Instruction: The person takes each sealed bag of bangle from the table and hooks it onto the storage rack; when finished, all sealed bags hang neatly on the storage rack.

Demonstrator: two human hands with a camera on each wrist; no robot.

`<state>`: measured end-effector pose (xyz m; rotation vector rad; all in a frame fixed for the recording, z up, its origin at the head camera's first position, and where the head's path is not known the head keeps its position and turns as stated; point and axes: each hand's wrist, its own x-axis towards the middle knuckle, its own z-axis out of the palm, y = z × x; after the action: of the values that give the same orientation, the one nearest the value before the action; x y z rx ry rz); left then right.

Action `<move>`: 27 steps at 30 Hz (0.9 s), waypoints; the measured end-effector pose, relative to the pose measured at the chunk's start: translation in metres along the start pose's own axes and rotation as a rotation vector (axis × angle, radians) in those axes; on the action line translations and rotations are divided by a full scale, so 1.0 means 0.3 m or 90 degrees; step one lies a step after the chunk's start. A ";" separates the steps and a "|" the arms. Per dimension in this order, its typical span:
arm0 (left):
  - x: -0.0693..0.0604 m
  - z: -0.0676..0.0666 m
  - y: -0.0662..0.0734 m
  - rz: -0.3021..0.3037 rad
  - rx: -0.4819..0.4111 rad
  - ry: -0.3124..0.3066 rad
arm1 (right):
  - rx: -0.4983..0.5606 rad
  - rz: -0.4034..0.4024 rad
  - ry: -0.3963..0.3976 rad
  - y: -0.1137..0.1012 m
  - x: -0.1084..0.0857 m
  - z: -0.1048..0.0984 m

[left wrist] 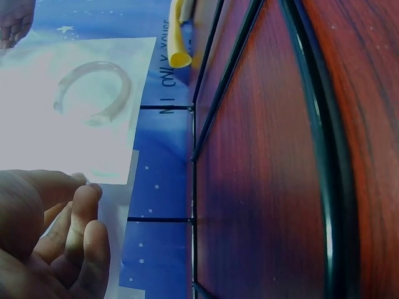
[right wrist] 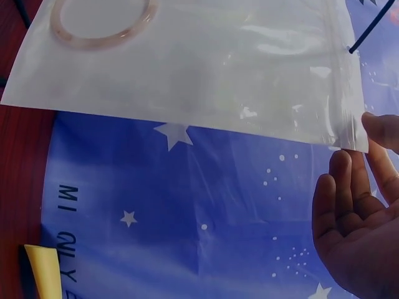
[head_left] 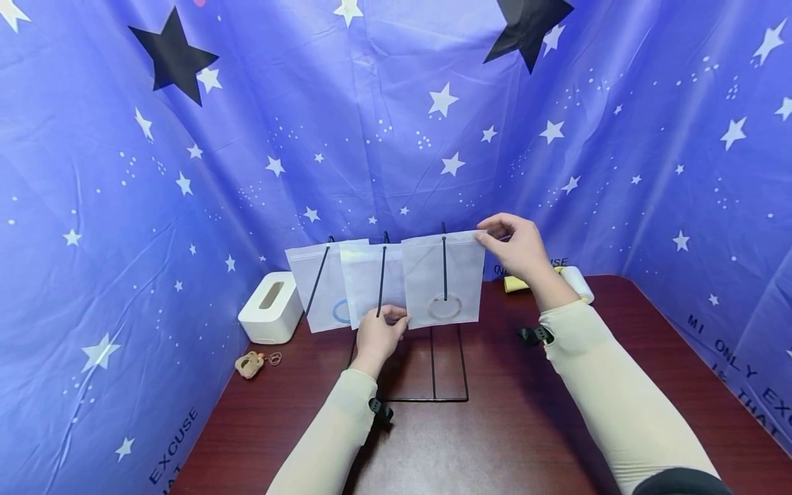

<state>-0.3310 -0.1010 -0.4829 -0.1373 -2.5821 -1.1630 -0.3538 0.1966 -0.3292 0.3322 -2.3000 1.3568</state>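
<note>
Three frosted zip bags hang side by side on the hooks of a black wire rack [head_left: 433, 399]. My right hand [head_left: 522, 251] pinches the top right corner of the rightmost bag [head_left: 421, 275], with thumb and fingers on its edge in the right wrist view. At that bag's bottom left corner, my left hand [head_left: 379, 337] pinches the edge. A pale pinkish bangle [right wrist: 103, 42] shows through this bag. The middle bag [head_left: 365, 275] hangs just behind the left hand. The left bag [head_left: 315, 289] has a blue ring [head_left: 336, 313] inside, partly covered by the middle bag.
A white tissue box [head_left: 266, 328] stands at the left, with a small plush keychain [head_left: 249, 364] in front. Behind the right forearm lie a yellow item [head_left: 513, 283] and a white roll [head_left: 577, 282]. Blue starry cloth [head_left: 396, 137] surrounds the dark red table [head_left: 495, 433].
</note>
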 end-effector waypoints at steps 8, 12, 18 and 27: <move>-0.004 -0.025 -0.012 0.005 0.006 -0.017 | -0.008 -0.004 0.023 0.028 -0.033 -0.046; -0.013 -0.038 -0.016 0.003 -0.002 -0.035 | -0.023 -0.009 0.033 0.040 -0.073 -0.074; -0.039 -0.064 -0.033 0.026 0.036 -0.036 | -0.040 -0.032 0.034 0.064 -0.175 -0.128; -0.113 -0.160 -0.106 0.133 0.033 -0.042 | -0.086 -0.068 0.078 0.132 -0.360 -0.186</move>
<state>-0.2941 -0.1566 -0.4864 -0.4299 -2.5772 -1.0312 -0.2621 0.2626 -0.3892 0.3150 -2.2247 1.1318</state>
